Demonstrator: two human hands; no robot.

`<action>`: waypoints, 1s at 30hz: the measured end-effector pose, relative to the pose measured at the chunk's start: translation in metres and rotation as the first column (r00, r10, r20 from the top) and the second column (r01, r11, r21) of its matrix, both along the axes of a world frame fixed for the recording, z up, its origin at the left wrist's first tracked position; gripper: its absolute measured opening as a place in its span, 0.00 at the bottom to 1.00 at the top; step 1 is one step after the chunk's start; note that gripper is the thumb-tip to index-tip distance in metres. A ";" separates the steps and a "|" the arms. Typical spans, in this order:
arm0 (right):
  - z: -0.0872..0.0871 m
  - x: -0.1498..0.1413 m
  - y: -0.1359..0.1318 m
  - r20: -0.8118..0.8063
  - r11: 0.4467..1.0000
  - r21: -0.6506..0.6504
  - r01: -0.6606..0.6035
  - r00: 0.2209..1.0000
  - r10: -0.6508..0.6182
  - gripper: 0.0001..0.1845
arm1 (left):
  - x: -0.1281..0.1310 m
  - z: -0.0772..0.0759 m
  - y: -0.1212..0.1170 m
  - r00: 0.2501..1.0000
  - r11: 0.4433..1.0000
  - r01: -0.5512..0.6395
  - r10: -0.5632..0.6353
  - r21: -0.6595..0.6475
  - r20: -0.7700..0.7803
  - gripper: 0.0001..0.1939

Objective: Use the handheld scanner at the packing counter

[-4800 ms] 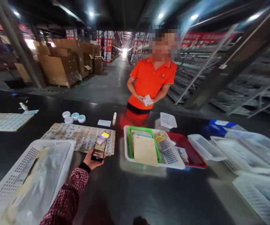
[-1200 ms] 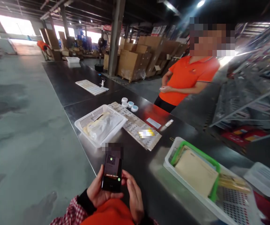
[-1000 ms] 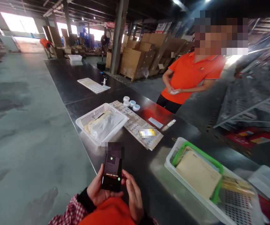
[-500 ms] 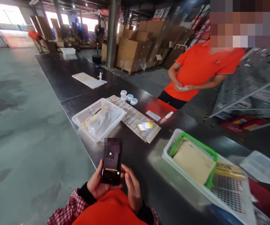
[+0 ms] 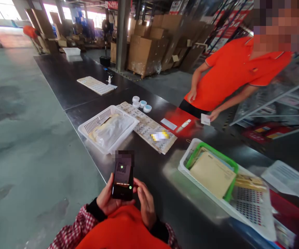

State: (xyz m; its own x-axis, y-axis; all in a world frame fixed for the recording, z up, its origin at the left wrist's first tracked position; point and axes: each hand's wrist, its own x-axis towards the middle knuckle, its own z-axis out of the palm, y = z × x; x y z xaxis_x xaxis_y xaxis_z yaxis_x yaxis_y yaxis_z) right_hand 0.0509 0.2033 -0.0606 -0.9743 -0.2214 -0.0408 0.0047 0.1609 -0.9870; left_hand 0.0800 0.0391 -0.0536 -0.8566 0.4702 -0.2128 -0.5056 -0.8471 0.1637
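My left hand (image 5: 107, 200) grips a black phone (image 5: 123, 177) upright in front of my chest, at the near edge of the dark table (image 5: 152, 173). My right hand (image 5: 145, 204) curls against the phone's right side, thumb by its lower corner. Beyond the phone stands a white perforated basket (image 5: 87, 127) with a clear plastic bag (image 5: 110, 128) in it. Next to that lies a printed label sheet (image 5: 149, 129).
Across the table a person in an orange shirt (image 5: 229, 74) holds a small white card (image 5: 205, 119) low over the table. To the right a white basket (image 5: 253, 214) holds a green tray (image 5: 232, 166) and a brown envelope (image 5: 213, 174). Small round tubs (image 5: 140, 103), cardboard boxes (image 5: 144, 52).
The phone moved from my outstretched left hand over the table to both hands near my chest. The view swung left. The person opposite has just lowered one hand with the card toward the table.
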 end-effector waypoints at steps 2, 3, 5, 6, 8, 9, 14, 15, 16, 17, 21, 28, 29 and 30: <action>0.000 0.000 0.000 0.002 1.000 -0.002 -0.006 1.000 0.006 0.27 | -0.001 -0.001 0.000 1.000 1.000 -0.004 0.004 0.005 -0.001 0.37; 0.000 0.000 0.000 0.000 1.000 -0.003 -0.007 1.000 0.007 0.27 | -0.001 -0.002 0.000 1.000 1.000 -0.007 0.007 0.006 0.000 0.37; 0.000 0.000 0.000 0.000 1.000 -0.005 -0.006 1.000 0.006 0.27 | -0.002 -0.003 0.000 1.000 1.000 -0.013 0.013 0.010 0.004 0.37; 0.000 0.000 0.000 0.002 1.000 -0.006 -0.004 1.000 0.004 0.26 | -0.002 -0.003 0.000 1.000 1.000 -0.014 0.014 0.012 0.008 0.37; 0.000 -0.001 0.000 0.003 1.000 -0.012 0.000 1.000 0.000 0.26 | -0.003 -0.003 0.000 1.000 1.000 -0.014 0.014 0.019 0.014 0.36; 0.000 -0.001 0.000 0.002 1.000 -0.014 0.000 1.000 0.000 0.26 | -0.004 -0.003 0.000 1.000 1.000 -0.016 0.016 0.023 0.017 0.36; -0.001 -0.004 0.000 -0.009 1.000 -0.008 0.007 1.000 -0.007 0.27 | -0.006 -0.001 0.001 0.999 0.999 -0.023 0.022 0.033 0.037 0.33; -0.001 -0.004 0.000 -0.011 1.000 -0.006 0.009 1.000 -0.009 0.27 | -0.007 -0.001 0.001 0.999 0.999 -0.021 0.020 0.031 0.044 0.33; -0.001 -0.005 -0.001 -0.013 1.000 -0.006 0.012 1.000 -0.012 0.27 | -0.008 -0.001 0.001 0.998 0.999 -0.022 0.021 0.029 0.051 0.33; -0.001 -0.005 -0.001 -0.012 1.000 -0.008 0.012 1.000 -0.012 0.27 | -0.008 -0.002 0.000 0.998 0.999 -0.023 0.022 0.027 0.060 0.33; 0.000 -0.006 -0.002 0.001 1.000 -0.024 0.011 1.000 -0.011 0.27 | -0.009 -0.003 -0.001 0.996 0.999 -0.034 0.032 0.022 0.085 0.32; -0.002 -0.010 -0.004 0.039 0.999 -0.034 0.014 0.999 -0.012 0.27 | -0.014 -0.003 -0.003 0.991 0.999 -0.039 0.038 0.007 0.127 0.32; -0.002 -0.011 -0.004 0.044 0.999 -0.036 0.013 0.999 -0.011 0.27 | -0.015 -0.003 -0.003 0.990 0.999 -0.042 0.040 0.008 0.133 0.31; -0.001 -0.011 -0.005 0.049 0.999 -0.036 0.013 0.999 -0.012 0.27 | -0.016 -0.003 -0.003 0.990 0.999 -0.044 0.042 0.009 0.138 0.31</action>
